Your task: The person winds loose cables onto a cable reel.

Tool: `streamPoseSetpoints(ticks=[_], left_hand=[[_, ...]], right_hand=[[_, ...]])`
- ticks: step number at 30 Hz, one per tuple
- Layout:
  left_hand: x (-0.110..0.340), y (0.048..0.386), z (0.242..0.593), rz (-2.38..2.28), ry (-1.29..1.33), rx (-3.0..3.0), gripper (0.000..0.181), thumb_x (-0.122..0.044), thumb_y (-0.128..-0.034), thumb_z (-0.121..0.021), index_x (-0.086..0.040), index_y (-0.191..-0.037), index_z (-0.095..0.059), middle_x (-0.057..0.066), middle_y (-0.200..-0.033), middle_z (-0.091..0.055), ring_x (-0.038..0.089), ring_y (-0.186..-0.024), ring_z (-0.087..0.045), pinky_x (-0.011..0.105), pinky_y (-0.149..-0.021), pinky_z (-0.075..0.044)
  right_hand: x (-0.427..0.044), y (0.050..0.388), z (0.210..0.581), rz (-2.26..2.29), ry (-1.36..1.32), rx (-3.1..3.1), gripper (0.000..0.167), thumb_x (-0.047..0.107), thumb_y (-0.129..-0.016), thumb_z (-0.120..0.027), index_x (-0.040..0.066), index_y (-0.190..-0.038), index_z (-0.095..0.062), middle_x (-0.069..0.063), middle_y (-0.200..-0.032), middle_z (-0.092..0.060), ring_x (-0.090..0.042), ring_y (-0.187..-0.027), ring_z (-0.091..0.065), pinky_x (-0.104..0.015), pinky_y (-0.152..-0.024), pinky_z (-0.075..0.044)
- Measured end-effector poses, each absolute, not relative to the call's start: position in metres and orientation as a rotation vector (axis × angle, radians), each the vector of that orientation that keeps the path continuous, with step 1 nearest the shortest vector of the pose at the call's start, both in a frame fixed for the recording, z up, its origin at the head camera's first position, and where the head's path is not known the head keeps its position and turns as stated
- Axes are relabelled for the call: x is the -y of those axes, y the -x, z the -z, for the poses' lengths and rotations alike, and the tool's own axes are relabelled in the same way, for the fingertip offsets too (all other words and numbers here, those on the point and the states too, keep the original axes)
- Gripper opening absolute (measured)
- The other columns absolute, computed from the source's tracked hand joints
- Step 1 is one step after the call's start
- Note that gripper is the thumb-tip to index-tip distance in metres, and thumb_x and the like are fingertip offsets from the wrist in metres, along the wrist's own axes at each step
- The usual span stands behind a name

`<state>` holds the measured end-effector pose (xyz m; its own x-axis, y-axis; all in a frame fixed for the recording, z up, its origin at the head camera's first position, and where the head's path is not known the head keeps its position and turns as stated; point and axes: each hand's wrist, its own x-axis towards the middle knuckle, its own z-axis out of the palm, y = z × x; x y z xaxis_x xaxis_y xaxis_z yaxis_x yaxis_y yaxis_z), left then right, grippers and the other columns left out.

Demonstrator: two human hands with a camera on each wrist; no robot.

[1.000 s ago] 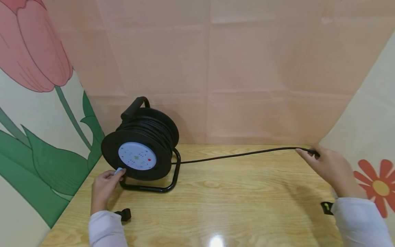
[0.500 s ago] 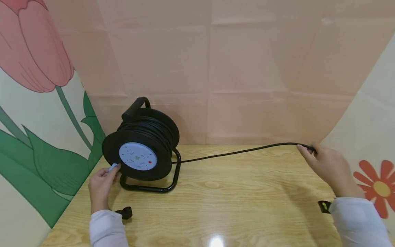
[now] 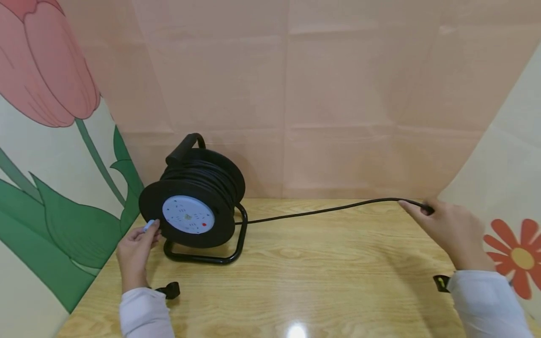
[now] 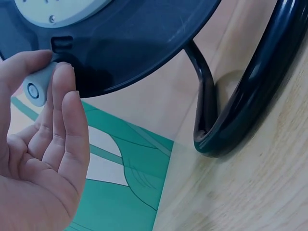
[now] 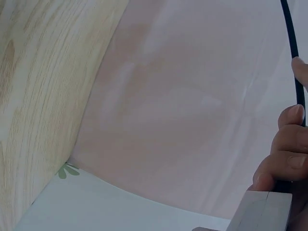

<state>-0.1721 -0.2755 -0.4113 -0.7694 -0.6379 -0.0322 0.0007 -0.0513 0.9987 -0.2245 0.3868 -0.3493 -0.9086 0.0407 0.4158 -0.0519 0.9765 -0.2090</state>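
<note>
A black cable reel (image 3: 192,188) with a pale round socket panel (image 3: 188,214) stands at the left of the table. My left hand (image 3: 136,251) pinches the small light-grey knob (image 4: 39,86) near the front disc's lower left rim between thumb and fingers. From the reel's right side, a black cable (image 3: 313,212) runs out and rises in a slight bow to my right hand (image 3: 454,230), whose fingers curl round it. In the right wrist view, a pale grey block (image 5: 262,209) shows below those fingers; I cannot tell what it is.
The reel's black tube frame (image 3: 203,258) rests on the wooden table (image 3: 317,277). A pink sheet (image 3: 338,94) hangs behind. Flower-printed panels stand on both sides, the left one (image 3: 72,225) close to my left hand. Black straps circle both wrists.
My left hand has carried the knob left and slightly up, round the disc's edge, with the disc turning. My right hand has shifted a little left with the cable.
</note>
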Motion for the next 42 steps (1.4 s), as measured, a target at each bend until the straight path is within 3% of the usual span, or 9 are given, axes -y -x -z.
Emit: streamPoseSetpoints(ticks=[9,16,20,24,33,39,42], left_hand=[[0.275,0.172,0.408,1.903,-0.652,1.705,0.036,-0.035,-0.0823,-0.084,-0.003,-0.092,-0.07,-0.003,-0.075,-0.073,0.008,-0.069,-0.07,0.018,-0.067,-0.056],[0.272,0.173,0.401,1.929,-0.564,1.572,0.03,-0.028,-0.0857,-0.082,-0.001,-0.092,-0.068,-0.003,-0.076,-0.074,0.007,-0.069,-0.07,0.017,-0.068,-0.055],[0.27,0.172,0.396,1.948,-0.511,1.499,0.029,-0.026,-0.0873,-0.08,-0.001,-0.096,-0.066,-0.001,-0.079,-0.075,0.008,-0.072,-0.071,0.018,-0.071,-0.056],[0.268,0.172,0.391,1.941,-0.472,1.453,0.028,-0.025,-0.0883,-0.079,-0.001,-0.099,-0.067,0.0,-0.082,-0.075,0.009,-0.074,-0.071,0.019,-0.072,-0.056],[0.264,0.17,0.382,1.913,-0.474,1.488,0.036,-0.028,-0.0885,-0.079,-0.002,-0.111,-0.069,-0.002,-0.085,-0.075,0.007,-0.078,-0.071,0.016,-0.074,-0.055],[0.261,0.169,0.375,1.918,-0.475,1.483,0.04,-0.028,-0.0876,-0.079,-0.003,-0.116,-0.069,-0.003,-0.086,-0.075,0.007,-0.08,-0.07,0.015,-0.076,-0.054],[0.258,0.169,0.371,1.911,-0.469,1.476,0.039,-0.027,-0.0877,-0.079,-0.003,-0.117,-0.07,-0.003,-0.086,-0.075,0.008,-0.081,-0.07,0.015,-0.076,-0.054]], right_hand=[[-0.383,0.23,0.35,-0.277,-0.035,2.722,0.054,0.07,-0.091,-0.055,0.019,-0.073,-0.05,0.0,-0.058,-0.047,-0.022,-0.049,-0.044,-0.035,-0.038,-0.022],[-0.38,0.234,0.35,-0.285,-0.191,2.729,0.038,0.058,-0.098,-0.054,0.021,-0.092,-0.061,0.002,-0.073,-0.056,-0.017,-0.054,-0.049,-0.034,-0.041,-0.031],[-0.376,0.234,0.349,-0.291,-0.198,2.717,0.037,0.06,-0.096,-0.057,0.024,-0.092,-0.063,0.003,-0.074,-0.058,-0.015,-0.056,-0.051,-0.034,-0.042,-0.031],[-0.372,0.235,0.35,-0.251,-0.245,2.679,0.035,0.06,-0.094,-0.061,0.026,-0.089,-0.067,0.006,-0.07,-0.058,-0.013,-0.054,-0.049,-0.033,-0.042,-0.03],[-0.365,0.236,0.352,-0.154,-0.349,2.626,0.032,0.046,-0.102,-0.056,0.019,-0.085,-0.054,0.006,-0.052,-0.039,-0.016,-0.043,-0.037,-0.034,-0.038,-0.024],[-0.359,0.235,0.352,-0.146,-0.311,2.638,0.035,0.054,-0.099,-0.056,0.02,-0.095,-0.061,0.008,-0.048,-0.041,-0.015,-0.039,-0.037,-0.034,-0.035,-0.023],[-0.356,0.235,0.352,-0.166,-0.304,2.665,0.037,0.058,-0.098,-0.055,0.021,-0.094,-0.062,0.009,-0.05,-0.043,-0.014,-0.042,-0.04,-0.034,-0.036,-0.025]])
